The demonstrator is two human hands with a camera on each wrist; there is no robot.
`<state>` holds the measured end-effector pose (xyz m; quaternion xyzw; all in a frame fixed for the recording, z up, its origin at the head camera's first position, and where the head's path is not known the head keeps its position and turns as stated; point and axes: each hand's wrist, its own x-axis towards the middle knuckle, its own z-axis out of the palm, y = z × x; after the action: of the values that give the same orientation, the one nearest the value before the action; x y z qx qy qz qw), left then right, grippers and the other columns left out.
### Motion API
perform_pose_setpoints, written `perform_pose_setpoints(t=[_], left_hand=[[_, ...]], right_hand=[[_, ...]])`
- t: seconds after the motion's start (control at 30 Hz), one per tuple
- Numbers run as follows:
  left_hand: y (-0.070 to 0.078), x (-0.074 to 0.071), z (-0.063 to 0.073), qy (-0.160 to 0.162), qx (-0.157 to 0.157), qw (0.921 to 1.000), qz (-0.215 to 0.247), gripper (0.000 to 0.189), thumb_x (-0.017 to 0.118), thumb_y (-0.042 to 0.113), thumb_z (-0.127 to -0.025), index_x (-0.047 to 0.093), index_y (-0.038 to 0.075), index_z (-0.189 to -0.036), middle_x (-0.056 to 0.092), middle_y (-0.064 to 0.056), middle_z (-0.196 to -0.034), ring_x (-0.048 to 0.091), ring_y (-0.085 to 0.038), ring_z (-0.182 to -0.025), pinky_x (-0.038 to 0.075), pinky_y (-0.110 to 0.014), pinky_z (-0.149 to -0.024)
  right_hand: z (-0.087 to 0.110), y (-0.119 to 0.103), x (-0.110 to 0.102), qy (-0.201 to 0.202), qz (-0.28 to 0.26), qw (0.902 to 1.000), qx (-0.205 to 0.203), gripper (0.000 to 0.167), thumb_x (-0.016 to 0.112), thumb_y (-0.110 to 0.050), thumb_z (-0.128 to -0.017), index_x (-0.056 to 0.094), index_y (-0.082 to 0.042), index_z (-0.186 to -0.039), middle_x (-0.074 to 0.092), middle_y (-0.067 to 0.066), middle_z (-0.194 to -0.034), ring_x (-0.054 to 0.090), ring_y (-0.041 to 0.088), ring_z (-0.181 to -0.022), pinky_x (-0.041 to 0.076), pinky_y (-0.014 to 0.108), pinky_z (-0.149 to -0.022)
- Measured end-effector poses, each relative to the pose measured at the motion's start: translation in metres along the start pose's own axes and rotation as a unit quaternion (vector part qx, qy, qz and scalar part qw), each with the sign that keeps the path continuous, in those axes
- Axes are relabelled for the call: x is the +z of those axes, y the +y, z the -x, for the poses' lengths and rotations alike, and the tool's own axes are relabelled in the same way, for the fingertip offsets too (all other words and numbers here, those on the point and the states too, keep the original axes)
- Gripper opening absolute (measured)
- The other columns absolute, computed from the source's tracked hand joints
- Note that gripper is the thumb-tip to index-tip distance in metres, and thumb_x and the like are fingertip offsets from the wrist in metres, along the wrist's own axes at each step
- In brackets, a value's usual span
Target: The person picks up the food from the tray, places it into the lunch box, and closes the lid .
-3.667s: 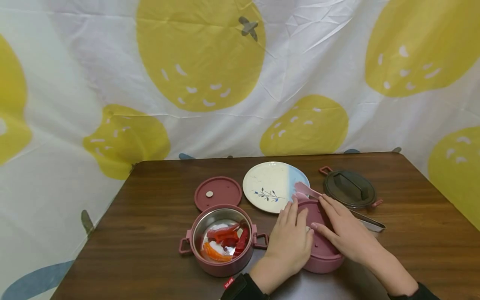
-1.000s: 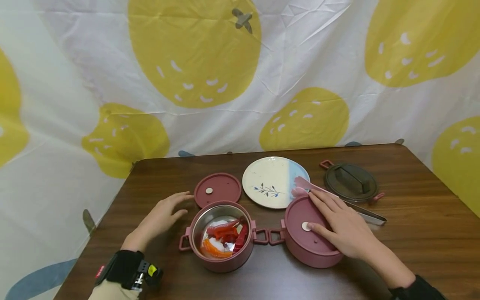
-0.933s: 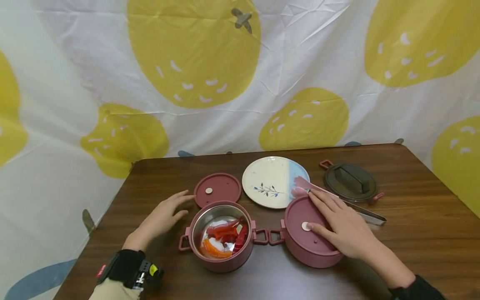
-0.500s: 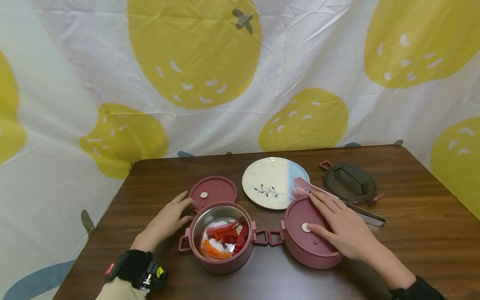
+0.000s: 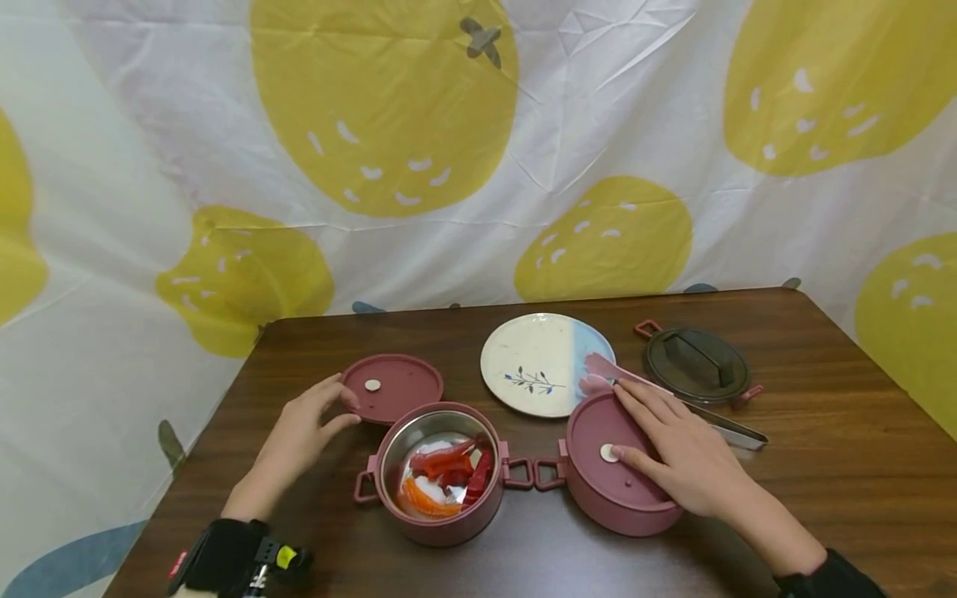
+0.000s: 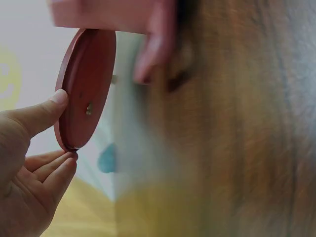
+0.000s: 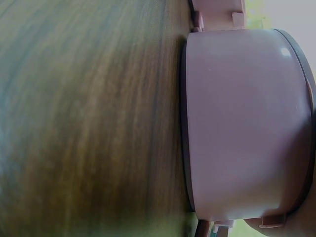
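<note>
My left hand [image 5: 299, 428] pinches the edge of a dark pink pot lid [image 5: 396, 386], thumb on one face and fingers under the rim. In the left wrist view the lid [image 6: 89, 84] is raised off the table. Just in front of it stands an uncovered pink pot [image 5: 441, 536] with a steel inside, holding red and orange food pieces [image 5: 449, 465]. My right hand [image 5: 676, 448] rests flat, fingers extended, on the lid [image 5: 606, 423] of a second pink pot [image 5: 639, 522]. That pot's side [image 7: 242, 123] fills much of the right wrist view.
Behind the pots lies a white and blue plate [image 5: 527, 357]. Pink-tipped tongs [image 5: 736, 432] reach from its edge past my right hand. A pan with a dark lid [image 5: 699, 365] stands at the back right. The two pots' side handles nearly meet.
My left hand came off the right pot, took hold of the loose lid behind the left pot and shifted it left. My right hand stays on the right pot's lid.
</note>
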<state>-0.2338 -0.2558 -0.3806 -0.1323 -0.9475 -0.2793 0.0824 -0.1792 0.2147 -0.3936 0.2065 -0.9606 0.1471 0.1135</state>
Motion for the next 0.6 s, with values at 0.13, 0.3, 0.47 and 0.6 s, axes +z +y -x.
perform_pose_setpoints(t=[0.13, 0.3, 0.47, 0.6], left_hand=[[0.007, -0.019, 0.010, 0.034, 0.005, 0.9994, 0.009, 0.011, 0.071, 0.014, -0.091, 0.064, 0.012, -0.100, 0.048, -0.025, -0.149, 0.049, -0.045, -0.135, 0.048, -0.057, -0.104], [0.020, -0.030, 0.024, 0.055, 0.040, 0.9973, 0.027, 0.012, 0.072, 0.012, -0.090, 0.065, 0.014, -0.098, 0.051, -0.023, -0.147, 0.054, -0.044, -0.130, 0.052, -0.050, -0.099], [0.039, -0.024, 0.042, 0.072, 0.076, 0.9936, 0.043, 0.019, 0.077, 0.007, -0.083, 0.066, 0.017, -0.095, 0.056, -0.023, -0.142, 0.057, -0.044, -0.127, 0.054, -0.050, -0.094], [0.053, -0.012, 0.058, 0.068, 0.081, 0.9929, 0.055, 0.023, 0.079, 0.007, -0.081, 0.066, 0.021, -0.094, 0.057, -0.019, -0.142, 0.060, -0.042, -0.125, 0.056, -0.050, -0.092]], right_hand=[[0.000, 0.000, 0.000, -0.002, -0.001, 1.0000, -0.001, 0.074, 0.056, -0.055, -0.096, 0.037, -0.015, -0.155, 0.037, 0.008, -0.160, 0.033, 0.033, -0.147, 0.042, 0.060, -0.108], [0.000, 0.000, 0.000, -0.002, -0.002, 1.0000, 0.001, 0.074, 0.056, -0.055, -0.096, 0.036, -0.015, -0.155, 0.036, 0.008, -0.160, 0.032, 0.033, -0.147, 0.042, 0.060, -0.107], [0.000, 0.000, 0.000, 0.000, -0.003, 1.0000, -0.002, 0.074, 0.057, -0.054, -0.096, 0.037, -0.015, -0.155, 0.037, 0.008, -0.159, 0.033, 0.033, -0.147, 0.042, 0.060, -0.107], [0.000, 0.000, 0.000, 0.004, -0.003, 1.0000, -0.006, 0.074, 0.058, -0.054, -0.096, 0.037, -0.015, -0.155, 0.037, 0.008, -0.159, 0.033, 0.033, -0.147, 0.043, 0.060, -0.107]])
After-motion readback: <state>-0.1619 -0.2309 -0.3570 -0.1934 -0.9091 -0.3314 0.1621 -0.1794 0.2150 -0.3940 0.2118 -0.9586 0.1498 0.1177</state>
